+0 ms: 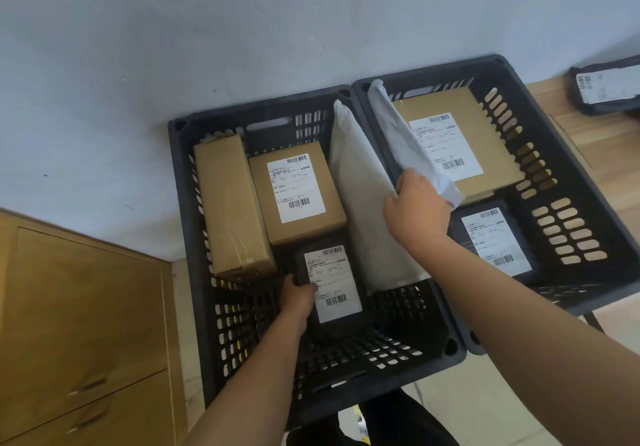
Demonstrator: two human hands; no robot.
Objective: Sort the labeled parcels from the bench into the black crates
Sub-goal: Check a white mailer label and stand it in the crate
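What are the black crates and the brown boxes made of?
The black crates look like matte moulded plastic: stiff slotted walls and rounded corners. The brown boxes look like plain cardboard: dull tan faces and creased edges.

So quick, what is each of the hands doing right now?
Left hand: grips the black parcel in the left crate.
Right hand: grips the white mailer in the right crate.

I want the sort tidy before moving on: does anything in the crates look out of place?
Two white mailers stand on edge against the crates' adjoining walls with no labels showing: one in the left crate, one in the right crate, gripped by the right hand.
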